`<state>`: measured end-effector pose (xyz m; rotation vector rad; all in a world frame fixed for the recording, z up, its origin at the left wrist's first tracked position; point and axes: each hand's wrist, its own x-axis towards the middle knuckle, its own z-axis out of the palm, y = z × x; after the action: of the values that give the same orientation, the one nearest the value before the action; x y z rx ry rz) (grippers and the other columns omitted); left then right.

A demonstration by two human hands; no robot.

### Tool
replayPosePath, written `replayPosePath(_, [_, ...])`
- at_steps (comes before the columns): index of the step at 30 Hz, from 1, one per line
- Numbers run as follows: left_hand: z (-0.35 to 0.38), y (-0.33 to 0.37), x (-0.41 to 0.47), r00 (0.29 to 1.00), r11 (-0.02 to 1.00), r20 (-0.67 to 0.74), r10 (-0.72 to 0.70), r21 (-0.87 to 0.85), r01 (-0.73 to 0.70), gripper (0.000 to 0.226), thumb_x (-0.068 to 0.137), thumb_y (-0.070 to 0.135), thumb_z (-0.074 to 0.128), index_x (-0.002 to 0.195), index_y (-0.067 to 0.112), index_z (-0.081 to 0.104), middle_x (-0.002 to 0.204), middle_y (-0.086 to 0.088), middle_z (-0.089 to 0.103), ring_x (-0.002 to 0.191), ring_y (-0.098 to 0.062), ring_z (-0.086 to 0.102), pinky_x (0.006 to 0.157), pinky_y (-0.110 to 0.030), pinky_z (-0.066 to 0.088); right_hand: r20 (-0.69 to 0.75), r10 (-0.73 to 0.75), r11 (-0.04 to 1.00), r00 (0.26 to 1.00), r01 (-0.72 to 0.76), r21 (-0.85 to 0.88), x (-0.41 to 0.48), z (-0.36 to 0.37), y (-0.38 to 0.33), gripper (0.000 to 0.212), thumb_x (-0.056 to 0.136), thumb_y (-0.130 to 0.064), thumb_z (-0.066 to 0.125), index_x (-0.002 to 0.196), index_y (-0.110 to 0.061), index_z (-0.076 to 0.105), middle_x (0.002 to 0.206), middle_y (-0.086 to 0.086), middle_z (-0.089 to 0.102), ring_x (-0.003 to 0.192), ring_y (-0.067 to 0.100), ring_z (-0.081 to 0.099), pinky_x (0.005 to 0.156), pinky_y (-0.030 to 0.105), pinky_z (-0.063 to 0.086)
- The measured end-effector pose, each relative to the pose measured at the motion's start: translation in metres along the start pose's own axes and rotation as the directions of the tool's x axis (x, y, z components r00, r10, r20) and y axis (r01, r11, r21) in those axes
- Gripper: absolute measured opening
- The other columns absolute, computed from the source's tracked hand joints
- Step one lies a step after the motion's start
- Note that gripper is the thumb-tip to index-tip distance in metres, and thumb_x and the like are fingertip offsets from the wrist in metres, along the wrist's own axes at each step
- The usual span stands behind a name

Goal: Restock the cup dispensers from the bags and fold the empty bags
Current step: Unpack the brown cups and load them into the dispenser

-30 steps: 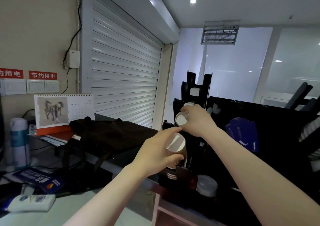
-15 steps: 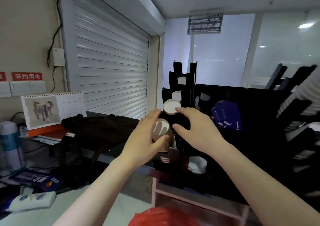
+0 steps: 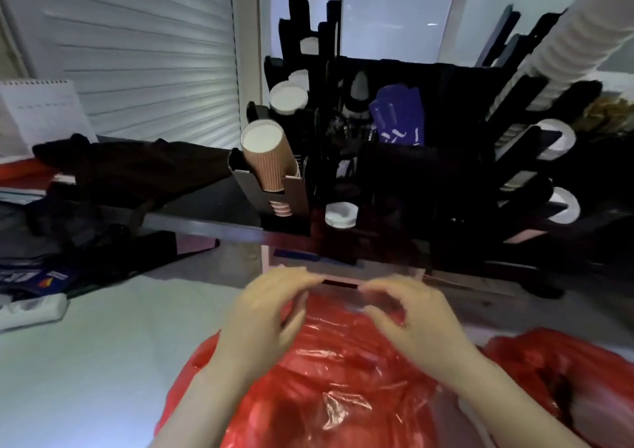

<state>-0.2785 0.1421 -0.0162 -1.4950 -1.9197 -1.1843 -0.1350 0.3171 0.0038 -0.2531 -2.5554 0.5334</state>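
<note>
A red plastic bag [image 3: 336,382] lies crumpled on the pale counter in front of me. My left hand [image 3: 271,317] and my right hand [image 3: 411,320] hover over the bag's top with fingers curled and apart; nothing shows in either. Behind them stands the black cup dispenser rack [image 3: 295,197]. A stack of brown ribbed cups [image 3: 271,159] leans out of its left slot, white bottom toward me. Higher slots show white cups [image 3: 288,99].
A second red bag [image 3: 569,375] lies at the right. A long stack of white cups [image 3: 569,39] slants across the upper right. Blue packets [image 3: 398,118] sit in the rack. A dark cloth bag [image 3: 137,169] and a desk calendar [image 3: 37,114] are at the left.
Both hands have left the brown cup stack in the dispenser and dropped down to the red bag. My view has tilted downward, bringing the bags into sight.
</note>
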Motion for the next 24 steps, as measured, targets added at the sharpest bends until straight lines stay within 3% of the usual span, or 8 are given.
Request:
replayPosePath(2, [0.013,-0.005,-0.025,0.953,0.985,0.25,-0.171,0.035,0.167,0.032,0.09,0.039,0.049,0.113,0.026,0.067,0.113,0.015,0.065,0.11,-0.004,0.056,0.1,-0.023,0.037,0.155,0.081,0.997,0.985,-0.077,-0.029,-0.022,0.016,0.014,0.026,0.086,-0.032,0.065,0.112,-0.036,0.064,0.11,-0.024,0.061,0.107,-0.004,0.053,0.095,0.013,0.037])
replayPosePath(5, [0.03,-0.015,-0.067,0.763,0.955,0.574,-0.296,0.175,0.238,0.038,0.093,0.056,0.041,0.125,0.04,0.054,0.127,0.024,0.055,0.124,0.003,0.044,0.117,-0.03,0.012,0.358,0.138,0.99,0.923,-0.122,-0.068,-0.052,0.039,0.025,0.027,0.095,-0.042,0.049,0.12,-0.039,0.058,0.119,-0.024,0.058,0.113,-0.005,0.049,0.096,0.01,0.032])
replayPosePath(10, [0.034,-0.011,-0.112,0.783,0.934,0.51,-0.355,0.227,0.276,0.018,0.093,0.044,0.05,0.094,0.035,0.066,0.081,0.017,0.069,0.081,-0.005,0.064,0.116,-0.025,0.019,0.364,0.265,0.926,0.893,-0.131,-0.353,-0.089,0.059,0.023,0.028,0.096,-0.048,0.037,0.117,-0.039,0.053,0.102,-0.006,0.069,0.1,0.02,0.06,0.085,0.029,0.041])
replayPosePath(13, [0.03,-0.009,-0.132,0.815,0.921,0.433,-0.385,0.235,0.31,0.028,0.073,0.034,0.078,0.099,0.036,0.067,0.064,0.015,0.065,0.065,-0.006,0.063,0.077,-0.022,0.05,0.391,0.307,0.892,0.868,-0.12,-0.435,-0.106,0.064,0.021,0.034,0.09,-0.049,0.046,0.123,-0.04,0.049,0.105,-0.008,0.069,0.102,0.018,0.062,0.086,0.027,0.04])
replayPosePath(16, [0.024,-0.015,-0.149,0.717,0.861,0.478,-0.507,0.257,0.438,0.061,0.075,0.04,0.073,0.131,0.039,0.048,0.107,0.018,0.063,0.098,-0.012,0.063,0.078,-0.025,0.046,0.404,0.359,0.896,0.841,-0.188,-0.403,-0.121,0.065,0.025,0.052,0.081,-0.055,0.056,0.13,-0.047,0.041,0.12,-0.019,0.059,0.11,0.008,0.057,0.091,0.026,0.039])
replayPosePath(19, [0.023,-0.019,-0.164,0.638,0.816,0.509,-0.578,0.343,0.466,0.08,0.074,0.048,0.071,0.142,0.042,0.028,0.129,0.01,0.041,0.108,-0.019,0.059,0.085,-0.032,0.049,0.415,0.425,0.854,0.805,-0.204,-0.478,-0.132,0.067,0.03,0.07,0.077,-0.059,0.061,0.138,-0.047,0.029,0.125,-0.014,0.042,0.114,0.013,0.052,0.092,0.031,0.043])
replayPosePath(22, [0.026,-0.02,-0.166,0.589,0.798,0.538,-0.603,0.392,0.459,0.088,0.072,0.045,0.072,0.143,0.045,0.019,0.145,0.004,0.024,0.113,-0.025,0.058,0.086,-0.035,0.049,0.365,0.336,0.841,0.868,-0.101,-0.532,-0.125,0.067,0.019,0.067,0.064,-0.056,0.076,0.124,-0.035,0.056,0.108,-0.007,0.05,0.096,0.018,0.055,0.074,0.032,0.049])
replayPosePath(24, [0.028,-0.021,-0.167,0.572,0.804,0.565,-0.595,0.413,0.428,0.09,0.073,0.044,0.071,0.144,0.044,0.016,0.15,0.006,0.018,0.115,-0.022,0.056,0.085,-0.034,0.049,0.275,0.132,0.862,0.952,0.027,-0.506,-0.118,0.074,0.008,0.06,0.048,-0.055,0.085,0.101,-0.028,0.07,0.094,-0.008,0.06,0.08,0.017,0.06,0.062,0.03,0.051])
